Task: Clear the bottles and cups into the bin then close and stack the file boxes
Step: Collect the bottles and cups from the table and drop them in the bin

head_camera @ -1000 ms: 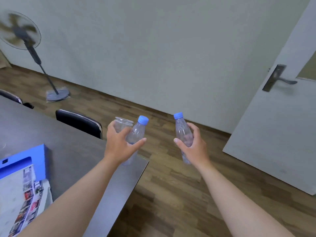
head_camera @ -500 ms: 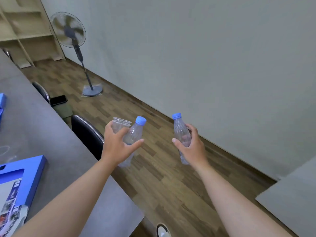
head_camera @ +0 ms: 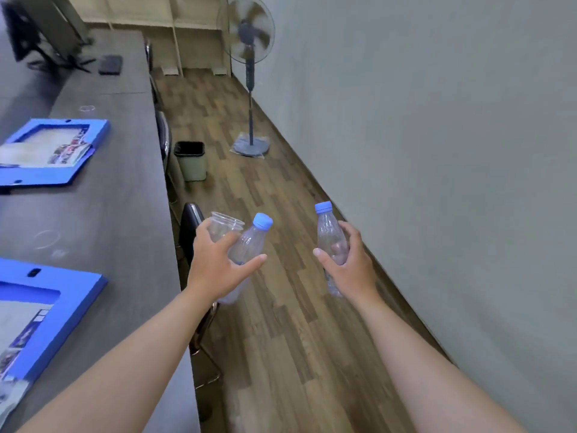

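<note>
While both my arms reach out over the wooden floor (head_camera: 281, 339) in the middle of the frame, my left hand (head_camera: 218, 268) grips two things at once: a clear cup (head_camera: 223, 225) and a blue-capped first bottle (head_camera: 251, 240). My fingers are wrapped round the pair, with my thumb stretched across the bottle's front. The cup sits left of that bottle, touching it, rim up. My right hand (head_camera: 351, 270), right of centre, is curled round a second bottle (head_camera: 327, 229), clear with a blue cap, held nearly upright.

The bin (head_camera: 191, 162), pale green with a black liner, stands on the floor higher in the frame than my left hand, well apart from it and close to the edge of the grey table (head_camera: 125, 198). On that table the upper file box (head_camera: 46, 178) lies open at upper left and the lower file box (head_camera: 71, 295) lies open at lower left, both showing printed papers. A dark chair (head_camera: 189, 223) shows just left of the cup. A standing fan (head_camera: 249, 42) is at top centre, by the wall.
</note>
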Available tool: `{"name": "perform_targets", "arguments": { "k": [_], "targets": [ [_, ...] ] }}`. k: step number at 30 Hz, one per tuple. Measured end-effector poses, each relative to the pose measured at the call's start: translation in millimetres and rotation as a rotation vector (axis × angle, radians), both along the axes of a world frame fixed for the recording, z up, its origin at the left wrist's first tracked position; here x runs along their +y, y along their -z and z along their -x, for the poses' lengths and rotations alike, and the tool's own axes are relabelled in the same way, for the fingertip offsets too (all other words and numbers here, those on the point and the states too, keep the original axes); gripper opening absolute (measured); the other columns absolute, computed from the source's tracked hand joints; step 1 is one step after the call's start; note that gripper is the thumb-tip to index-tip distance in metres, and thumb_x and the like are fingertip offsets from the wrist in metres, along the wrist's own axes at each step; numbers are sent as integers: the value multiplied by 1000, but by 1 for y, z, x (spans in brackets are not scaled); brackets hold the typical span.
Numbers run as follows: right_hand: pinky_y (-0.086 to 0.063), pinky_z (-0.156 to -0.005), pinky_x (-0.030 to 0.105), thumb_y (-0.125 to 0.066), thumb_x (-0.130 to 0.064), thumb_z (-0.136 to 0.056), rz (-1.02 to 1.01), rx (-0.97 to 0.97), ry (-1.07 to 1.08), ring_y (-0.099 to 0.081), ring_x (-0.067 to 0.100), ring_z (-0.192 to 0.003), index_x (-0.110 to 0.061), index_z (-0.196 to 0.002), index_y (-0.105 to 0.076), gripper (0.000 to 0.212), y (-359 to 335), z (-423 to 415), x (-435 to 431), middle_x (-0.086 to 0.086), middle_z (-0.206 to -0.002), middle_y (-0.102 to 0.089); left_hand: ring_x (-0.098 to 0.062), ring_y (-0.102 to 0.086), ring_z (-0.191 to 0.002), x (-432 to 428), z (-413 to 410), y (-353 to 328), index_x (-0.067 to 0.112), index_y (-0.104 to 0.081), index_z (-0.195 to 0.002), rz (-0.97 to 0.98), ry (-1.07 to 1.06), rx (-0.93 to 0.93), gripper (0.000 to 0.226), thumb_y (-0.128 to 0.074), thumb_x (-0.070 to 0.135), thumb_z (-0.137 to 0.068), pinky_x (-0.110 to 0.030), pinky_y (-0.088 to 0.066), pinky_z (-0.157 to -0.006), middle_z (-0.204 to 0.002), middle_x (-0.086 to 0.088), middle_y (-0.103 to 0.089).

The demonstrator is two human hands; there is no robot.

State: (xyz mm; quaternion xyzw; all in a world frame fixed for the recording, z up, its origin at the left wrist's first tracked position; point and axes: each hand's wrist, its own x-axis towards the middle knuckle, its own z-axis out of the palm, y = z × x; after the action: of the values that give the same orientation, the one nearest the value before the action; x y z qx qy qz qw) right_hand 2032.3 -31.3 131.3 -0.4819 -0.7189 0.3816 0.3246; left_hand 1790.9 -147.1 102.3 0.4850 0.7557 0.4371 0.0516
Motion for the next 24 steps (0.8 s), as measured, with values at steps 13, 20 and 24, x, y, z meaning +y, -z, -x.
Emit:
{"name": "perform_targets", "arguments": {
  "k": [13,20,24],
  "targets": [
    [-50,-91,39,-74,-52,-77,14,63,-635,-63,12,-105,-52,-129,-39,63,21,208,124,-17,-123,-62,-33,-37,-136,16,91,7,20,-73,-97,99,-639,18,70,-66,78,-57,-33,-35,-107,-149,-15,-30],
    [-47,-81,32,-74,-48,-83,-5,41,-853,-61,6,-95,-47,-135,-37,64,6,265,194,-17,-113,-58,-33,-35,-142,40,97,-13,25,-72,-98,138,-908,-4,56,-83,66,-61,-40,-37,-109,-154,-13,-26],
    [-44,-71,19,-74,-48,-83,37,50,-974,-61,0,-90,-49,-134,-37,63,-1,305,210,-13,-107,-62,-35,-45,-128,38,102,-18,24,-71,-91,112,-1077,33,67,-65,79,-53,-39,-43,-100,-145,-15,-33]
  ]
}}
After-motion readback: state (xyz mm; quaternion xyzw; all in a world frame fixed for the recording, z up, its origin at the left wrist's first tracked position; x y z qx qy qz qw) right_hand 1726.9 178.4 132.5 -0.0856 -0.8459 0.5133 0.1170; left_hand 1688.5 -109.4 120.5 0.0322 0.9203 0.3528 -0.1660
